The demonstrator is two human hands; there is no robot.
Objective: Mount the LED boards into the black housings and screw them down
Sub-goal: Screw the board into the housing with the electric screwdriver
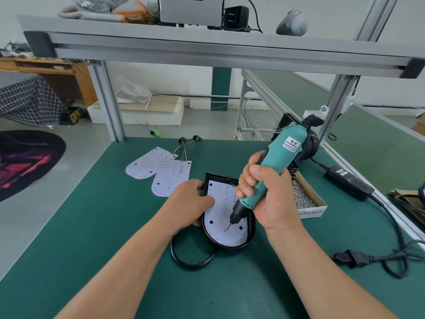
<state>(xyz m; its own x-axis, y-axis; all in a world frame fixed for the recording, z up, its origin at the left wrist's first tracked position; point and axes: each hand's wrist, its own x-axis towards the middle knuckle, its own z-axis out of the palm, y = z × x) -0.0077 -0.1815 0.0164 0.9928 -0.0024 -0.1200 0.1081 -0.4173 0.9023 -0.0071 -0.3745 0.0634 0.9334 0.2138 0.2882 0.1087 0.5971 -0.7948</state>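
Note:
A black housing (pixel 251 229) lies on the green mat in front of me, with a white LED board (pixel 220 217) seated inside it. My left hand (pixel 190 201) grips the housing's left edge, its fingers resting on the board. My right hand (pixel 264 194) holds a teal electric screwdriver (pixel 276 166), tilted, with its bit tip touching the board near its lower middle. Two loose LED boards (pixel 161 173) with coloured wires lie overlapping at the back left of the mat.
An open cardboard box of screws (pixel 305 199) stands right of the housing. A black power adapter (pixel 349 183) and its cable with a plug (pixel 351 257) trail along the right side. A black cable loop (pixel 190 261) runs out under the housing. An aluminium frame shelf (pixel 207 47) spans overhead.

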